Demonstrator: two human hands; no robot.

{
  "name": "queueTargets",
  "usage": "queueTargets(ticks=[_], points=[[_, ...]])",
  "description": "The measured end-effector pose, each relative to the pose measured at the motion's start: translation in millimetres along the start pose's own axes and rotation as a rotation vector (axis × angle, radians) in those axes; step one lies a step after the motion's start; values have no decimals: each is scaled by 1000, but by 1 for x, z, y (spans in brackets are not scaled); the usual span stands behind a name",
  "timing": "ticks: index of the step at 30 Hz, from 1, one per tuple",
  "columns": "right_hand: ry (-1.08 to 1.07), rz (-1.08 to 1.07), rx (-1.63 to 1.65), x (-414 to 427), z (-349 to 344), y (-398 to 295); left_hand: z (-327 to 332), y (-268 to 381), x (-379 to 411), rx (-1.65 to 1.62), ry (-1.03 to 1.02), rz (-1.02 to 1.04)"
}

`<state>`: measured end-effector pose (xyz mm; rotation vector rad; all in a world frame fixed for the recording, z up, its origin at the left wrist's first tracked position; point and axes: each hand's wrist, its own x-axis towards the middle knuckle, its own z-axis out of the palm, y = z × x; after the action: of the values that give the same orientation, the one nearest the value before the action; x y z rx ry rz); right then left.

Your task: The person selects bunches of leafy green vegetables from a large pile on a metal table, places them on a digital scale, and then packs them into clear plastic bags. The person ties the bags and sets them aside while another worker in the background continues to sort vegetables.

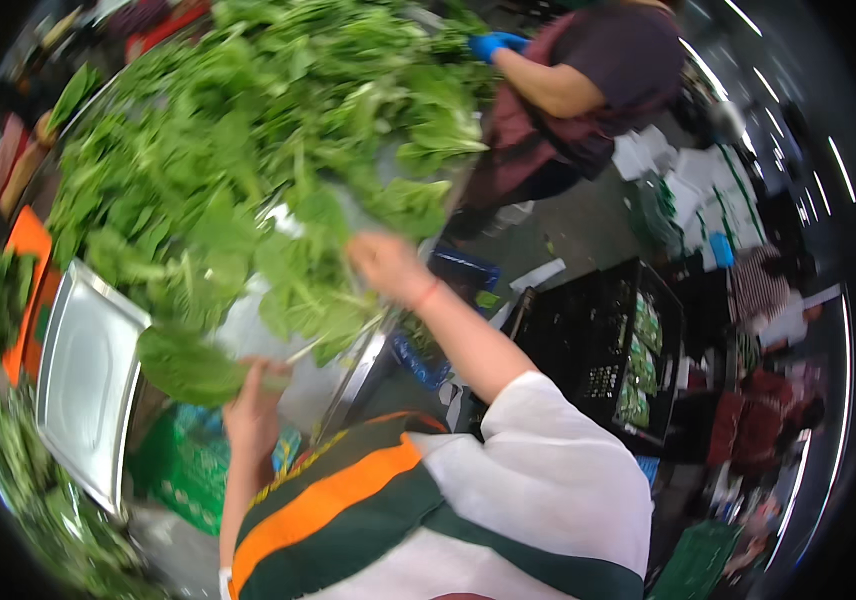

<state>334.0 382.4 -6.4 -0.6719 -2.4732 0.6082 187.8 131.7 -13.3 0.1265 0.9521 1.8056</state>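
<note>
My left hand (254, 390) is closed round the stems of a bunch of leafy greens (191, 367), whose broad leaves point left, over the near side of a metal table (315, 382). Farther right, my right hand (383, 262), blurred, is at the edge of a large heap of leafy greens (233, 135) spread over the table. Its fingers are curled, and whether they grip a stem cannot be told. Loose leaves lie just left of that hand. A red string is round the right wrist.
A metal tray (90, 382) and a green plastic crate (180, 465) are at the left. A co-worker's blue-gloved hand (495, 45) is at the table's far right. Black crates (585, 337) with bagged greens (639, 360) stand at the right, near a blue crate (465, 270).
</note>
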Motion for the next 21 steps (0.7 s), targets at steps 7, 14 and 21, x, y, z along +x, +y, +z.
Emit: queueTargets(ticks=[7, 14, 21], points=[[-180, 283, -913, 39, -38, 194, -12, 12, -21, 1134, 90, 478], [246, 313, -366, 32, -92, 166, -78, 22, 3, 819, 204, 252], [-31, 581, -311, 53, 0, 120, -61, 4, 29, 784, 169, 110]])
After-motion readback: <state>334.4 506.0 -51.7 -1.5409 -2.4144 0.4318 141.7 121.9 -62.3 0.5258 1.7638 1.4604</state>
